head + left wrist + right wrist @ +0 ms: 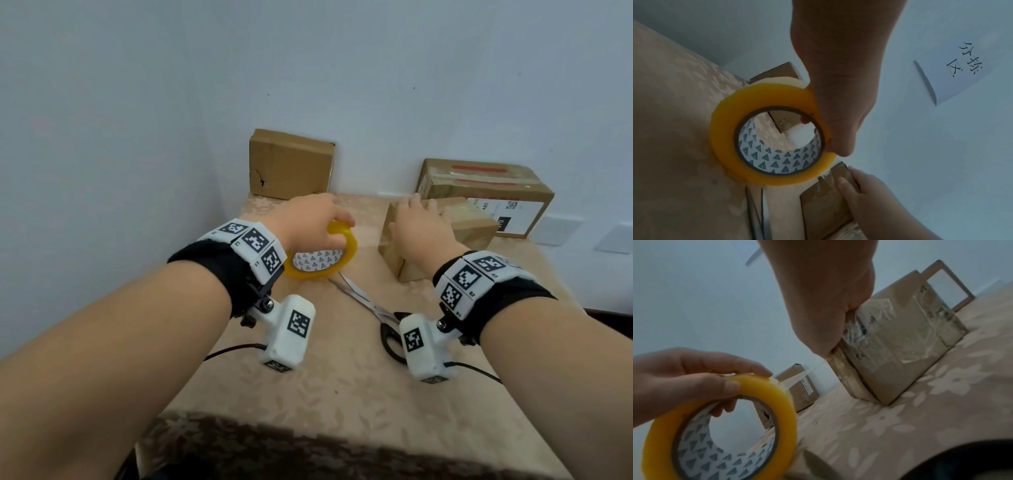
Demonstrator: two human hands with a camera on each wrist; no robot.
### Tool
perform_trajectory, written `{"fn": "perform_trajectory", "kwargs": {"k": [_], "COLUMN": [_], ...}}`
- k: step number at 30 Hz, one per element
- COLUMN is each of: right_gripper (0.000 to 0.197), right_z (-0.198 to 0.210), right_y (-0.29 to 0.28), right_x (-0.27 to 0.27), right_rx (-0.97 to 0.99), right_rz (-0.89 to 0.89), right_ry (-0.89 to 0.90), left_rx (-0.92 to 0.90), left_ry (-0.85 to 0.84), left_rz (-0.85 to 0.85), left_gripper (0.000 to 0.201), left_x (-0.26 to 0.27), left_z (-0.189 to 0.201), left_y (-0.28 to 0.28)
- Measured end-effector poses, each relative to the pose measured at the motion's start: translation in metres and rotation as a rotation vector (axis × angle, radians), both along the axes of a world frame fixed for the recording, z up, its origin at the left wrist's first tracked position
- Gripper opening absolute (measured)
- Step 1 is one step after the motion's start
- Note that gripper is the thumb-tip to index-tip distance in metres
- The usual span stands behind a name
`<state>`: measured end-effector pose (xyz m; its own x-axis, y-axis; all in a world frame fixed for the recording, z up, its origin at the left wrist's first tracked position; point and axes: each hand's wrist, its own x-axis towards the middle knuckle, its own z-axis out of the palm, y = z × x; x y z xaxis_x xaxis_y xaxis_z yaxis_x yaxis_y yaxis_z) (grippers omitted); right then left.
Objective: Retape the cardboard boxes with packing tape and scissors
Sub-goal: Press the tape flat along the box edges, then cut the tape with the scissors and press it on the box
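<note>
The left hand (308, 219) has its grip curled round the yellow roll of clear packing tape (322, 255), thumb on the outer face and fingers through the printed cardboard core, holding the roll on edge just above the floral-patterned beige table (342, 377). A clear strip of tape (370, 233) runs from the roll rightward to the small brown cardboard box (445, 236), where the right hand (421, 226) lies over the top with its fingers bent down over the near corner, pressing the strip's end onto the cardboard. This box stands on the table right of centre, its long axis running away and to the right, its sides already glossy with tape. My judgement is that this box is mid-taping: the strip is anchored but not yet laid down or cut. The steel scissors with black handles (370, 305) lie untouched on the table between the forearms, blades pointing toward the roll. A plain brown box (291, 164) by the wall and a larger labelled box with red tape (486, 192) behind wait, their state unclear.
</note>
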<state>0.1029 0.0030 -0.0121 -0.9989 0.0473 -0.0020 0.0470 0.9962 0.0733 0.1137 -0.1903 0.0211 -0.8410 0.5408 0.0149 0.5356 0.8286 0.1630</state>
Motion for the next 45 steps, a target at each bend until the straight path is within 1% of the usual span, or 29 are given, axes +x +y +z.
{"fn": "perform_trajectory", "kwargs": {"k": [4,8,9,10,11,12,13,14,15,16,17,18,19,20,22,24,26,28,29,31,34,35,36,38,40,45], "right_gripper": [0.054,0.053,0.052,0.051,0.046,0.037,0.026,0.016,0.009,0.007,0.012,0.02,0.028,0.032,0.031,0.034,0.042,0.048,0.05,0.046,0.025,0.02,0.018,0.024,0.032,0.049], "right_z": [-0.002,0.008,0.012,0.015,0.018,0.02,0.021,0.021,0.018,0.013,0.006,-0.002,-0.01,-0.016,-0.021,-0.019,-0.015,-0.006,0.0,0.013,0.033,0.038,0.042,0.043,0.038,0.016], "right_y": [0.02,0.03,0.031,0.031,0.031,0.028,0.025,0.022,0.018,0.013,0.009,0.007,0.005,0.005,0.008,0.013,0.019,0.026,0.031,0.044,0.062,0.065,0.067,0.067,0.066,0.052], "right_x": [0.004,0.009,0.013,0.018,0.027,0.036,0.046,0.058,0.069,0.08,0.089,0.098,0.105,0.11,0.117,0.123,0.128,0.131,0.132,0.132,0.131,0.134,0.137,0.145,0.149,0.133], "right_rx": [-0.03,-0.177,-0.228,-0.277,-0.317,-0.349,-0.383,-0.428,-0.455,-0.437,-0.384,-0.326,-0.284,-0.266,-0.275,-0.249,-0.186,-0.139,-0.153,-0.256,-0.433,-0.518,-0.622,-0.796,-0.896,-1.133], "right_rz": [0.048,0.132,0.169,0.217,0.266,0.306,0.329,0.333,0.308,0.265,0.232,0.217,0.214,0.214,0.199,0.176,0.169,0.177,0.167,0.096,0.022,-0.003,-0.037,-0.123,-0.182,-0.247], "right_ry": [0.023,-0.023,0.018,0.12,0.263,0.385,0.424,0.347,0.176,-0.039,-0.219,-0.325,-0.355,-0.337,-0.293,-0.332,-0.365,-0.357,-0.349,-0.358,-0.409,-0.427,-0.457,-0.547,-0.623,-0.571], "left_rx": [0.006,-0.012,-0.016,-0.027,-0.048,-0.075,-0.097,-0.107,-0.108,-0.103,-0.1,-0.101,-0.105,-0.11,-0.117,-0.131,-0.167,-0.215,-0.246,-0.299,-0.318,-0.314,-0.309,-0.299,-0.285,-0.251], "left_ry": [0.008,0.026,0.046,0.075,0.11,0.147,0.177,0.198,0.213,0.222,0.222,0.214,0.196,0.176,0.152,0.156,0.176,0.176,0.162,0.135,0.122,0.119,0.116,0.108,0.101,0.066], "left_rz": [-0.018,0.007,0.023,0.04,0.053,0.061,0.067,0.076,0.091,0.11,0.127,0.14,0.151,0.16,0.172,0.176,0.173,0.17,0.165,0.151,0.138,0.142,0.149,0.164,0.172,0.163], "left_gripper": [0.043,0.044,0.043,0.043,0.044,0.044,0.044,0.045,0.046,0.046,0.046,0.045,0.044,0.045,0.047,0.046,0.047,0.049,0.05,0.051,0.052,0.052,0.052,0.051,0.05,0.05], "left_x": [0.003,0.007,0.009,0.011,0.012,0.014,0.016,0.019,0.021,0.023,0.025,0.027,0.029,0.032,0.038,0.043,0.046,0.048,0.048,0.049,0.048,0.048,0.049,0.049,0.049,0.042], "left_z": [-0.001,-0.007,-0.009,-0.01,-0.011,-0.012,-0.012,-0.012,-0.011,-0.011,-0.011,-0.011,-0.011,-0.012,-0.011,-0.009,-0.007,-0.004,-0.003,0.0,0.004,0.005,0.006,0.007,0.008,0.008], "left_y": [0.01,0.011,0.011,0.011,0.012,0.013,0.015,0.017,0.019,0.02,0.021,0.022,0.022,0.022,0.021,0.022,0.024,0.028,0.03,0.033,0.037,0.037,0.037,0.035,0.032,0.027]}}
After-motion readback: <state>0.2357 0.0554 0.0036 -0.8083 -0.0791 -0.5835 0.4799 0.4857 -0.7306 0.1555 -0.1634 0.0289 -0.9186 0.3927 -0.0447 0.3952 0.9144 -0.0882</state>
